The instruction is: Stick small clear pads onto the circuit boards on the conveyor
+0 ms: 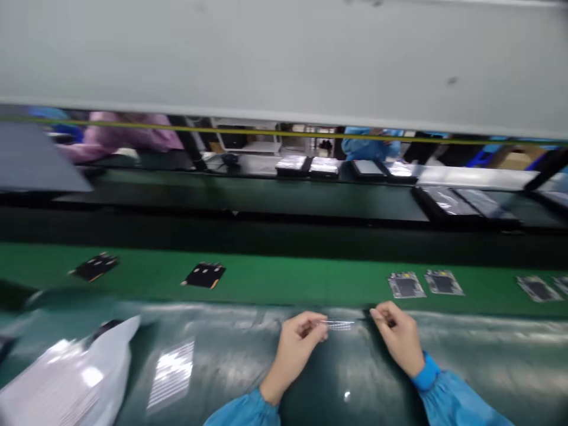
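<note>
Left hand (302, 337) and right hand (397, 334) over the desk mat (231, 378), just apart. Narrow film strip (339, 325) between them, one end in the left hand. Film sheet (171, 373) on the mat, left of the hands; plastic bag (66, 378) farther left. Behind the mat, conveyor belt (284, 278) with circuit boards (406, 285) spaced along it. Beyond, panels (323, 167) in a row on a farther desk (239, 189), a co-worker's sleeve (370, 148) behind them.
</note>
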Demonstrator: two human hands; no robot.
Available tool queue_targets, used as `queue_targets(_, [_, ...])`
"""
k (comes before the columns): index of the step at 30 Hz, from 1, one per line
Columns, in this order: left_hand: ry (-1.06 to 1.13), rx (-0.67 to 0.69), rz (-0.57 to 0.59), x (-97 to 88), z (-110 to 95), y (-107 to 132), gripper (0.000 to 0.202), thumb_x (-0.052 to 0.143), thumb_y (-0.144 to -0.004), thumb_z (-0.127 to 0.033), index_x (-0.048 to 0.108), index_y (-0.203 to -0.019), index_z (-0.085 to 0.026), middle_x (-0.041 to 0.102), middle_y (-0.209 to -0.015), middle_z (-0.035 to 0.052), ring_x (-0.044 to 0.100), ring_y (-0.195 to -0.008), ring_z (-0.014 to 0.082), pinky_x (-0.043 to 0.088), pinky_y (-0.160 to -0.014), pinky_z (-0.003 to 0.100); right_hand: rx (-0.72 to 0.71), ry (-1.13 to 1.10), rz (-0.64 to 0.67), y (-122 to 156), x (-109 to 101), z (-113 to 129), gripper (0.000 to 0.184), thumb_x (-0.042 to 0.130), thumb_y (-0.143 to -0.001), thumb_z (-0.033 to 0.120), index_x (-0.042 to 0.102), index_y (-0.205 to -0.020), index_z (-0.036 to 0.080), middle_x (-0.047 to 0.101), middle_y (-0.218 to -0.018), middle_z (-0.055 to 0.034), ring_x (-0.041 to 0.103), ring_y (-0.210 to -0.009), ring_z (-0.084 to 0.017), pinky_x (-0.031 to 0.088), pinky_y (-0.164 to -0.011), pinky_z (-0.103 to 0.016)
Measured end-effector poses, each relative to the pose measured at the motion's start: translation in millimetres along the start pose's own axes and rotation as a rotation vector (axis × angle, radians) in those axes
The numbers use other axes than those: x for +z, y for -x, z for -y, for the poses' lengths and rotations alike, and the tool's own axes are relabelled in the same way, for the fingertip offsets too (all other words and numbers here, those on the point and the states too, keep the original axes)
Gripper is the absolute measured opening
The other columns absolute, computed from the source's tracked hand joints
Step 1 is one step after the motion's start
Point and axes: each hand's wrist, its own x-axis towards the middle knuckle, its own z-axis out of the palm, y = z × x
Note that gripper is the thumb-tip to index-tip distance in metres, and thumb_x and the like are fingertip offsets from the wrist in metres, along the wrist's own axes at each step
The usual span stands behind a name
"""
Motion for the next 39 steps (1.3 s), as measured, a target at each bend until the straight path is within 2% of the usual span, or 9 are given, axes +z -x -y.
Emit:
queue_targets(10, [-0.170, 0.036, 0.000, -8.1, -7, -8, 0.028, 0.080, -0.073, -0.041, 0.079, -0.085, -0.016, 0.077, -0.065, 0.0061, 0.073, -0.060, 0.0209, 0.062, -0.061, 0.028, 0.011, -0.022, -0.017, -8, 6, 8, 0.025, 0.057, -0.091, 0.033, 0.056, -0.068, 0.022, 0.057, -0.058, 0.0024, 0.053, -0.051, -0.013, 0.040, -0.053, -0.024])
queue_targets(16, [-0.200, 0.000, -0.014, -14.3, -5, -10, 0.037, 0.085, -0.066, -0.048, 0.080, -0.085, -0.017, 0.079, -0.069, 0.0066, 0.076, -0.062, 0.0229, 0.064, -0.063, 0.028, 0.041, -0.018, -0.026, -11, 7, 10, 0.019, 0.059, -0.087, 0.026, 0.057, -0.069, 0.022, 0.058, -0.058, 0.0029, 0.054, -0.053, -0.013, 0.040, -0.055, -0.024])
queue_targets(19, [-0.188, -0.014, -0.072, -19.0, 2, -15, 0.041, 0.088, -0.060, -0.051, 0.081, -0.083, -0.019, 0.080, -0.072, 0.0059, 0.076, -0.062, 0.0211, 0.064, -0.063, 0.023, 0.063, -0.024, -0.021, -14, 10, 8, 0.016, 0.061, -0.085, 0.025, 0.058, -0.070, 0.022, 0.060, -0.059, 0.0031, 0.055, -0.054, -0.013, 0.041, -0.058, -0.023])
queue_targets(22, [-0.166, -0.028, -0.066, -19.4, 4, -18, 0.041, 0.089, -0.058, -0.052, 0.081, -0.081, -0.019, 0.080, -0.071, 0.0053, 0.076, -0.061, 0.0203, 0.064, -0.063, 0.022, 0.085, -0.007, -0.016, -15, 11, 7, 0.015, 0.062, -0.085, 0.024, 0.058, -0.070, 0.022, 0.060, -0.059, 0.0033, 0.055, -0.054, -0.013, 0.041, -0.057, -0.024])
queue_targets(33, [-0.194, 0.003, -0.047, -14.8, -2, -13, 0.039, 0.086, -0.064, -0.050, 0.081, -0.084, -0.017, 0.079, -0.068, 0.0068, 0.075, -0.059, 0.0216, 0.064, -0.061, 0.026, 0.078, -0.050, -0.005, -11, 8, 6, 0.015, 0.062, -0.085, 0.023, 0.058, -0.070, 0.021, 0.057, -0.060, 0.0037, 0.053, -0.053, -0.012, 0.039, -0.056, -0.023])
queue_targets(39, [-0.188, 0.027, -0.032, -12.5, -5, -13, 0.036, 0.086, -0.065, -0.048, 0.081, -0.083, -0.017, 0.079, -0.066, 0.0062, 0.075, -0.059, 0.0208, 0.063, -0.059, 0.024, 0.071, -0.046, -0.005, -10, 9, 5, 0.015, 0.062, -0.085, 0.024, 0.058, -0.071, 0.021, 0.056, -0.059, 0.0036, 0.052, -0.053, -0.012, 0.038, -0.056, -0.023])
